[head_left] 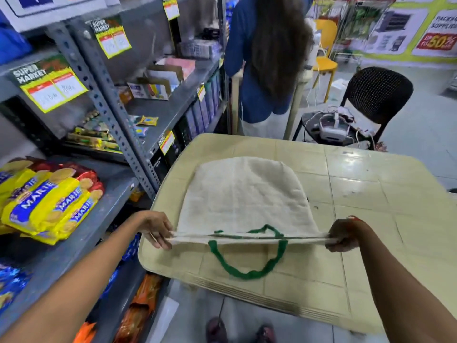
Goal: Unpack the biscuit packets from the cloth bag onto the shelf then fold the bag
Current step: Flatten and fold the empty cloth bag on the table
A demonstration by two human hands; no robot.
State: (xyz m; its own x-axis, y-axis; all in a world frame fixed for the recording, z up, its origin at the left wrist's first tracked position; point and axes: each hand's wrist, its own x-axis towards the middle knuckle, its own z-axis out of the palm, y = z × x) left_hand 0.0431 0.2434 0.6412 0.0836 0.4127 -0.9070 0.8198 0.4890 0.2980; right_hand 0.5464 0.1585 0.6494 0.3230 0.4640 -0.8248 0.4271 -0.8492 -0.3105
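Both hands pinch the near edge of the cloth bag (243, 194), the left hand (157, 230) at its left corner, the right hand (343, 235) at its right, stretching it flat on the desk (371, 194). Green handles (247, 272) trail nearer. Biscuit packets (47, 201) lie on the shelf (74, 246) at left.

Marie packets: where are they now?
In the head view, the Marie packets lie stacked on the grey shelf at far left, beside the table where the bag lies flat.
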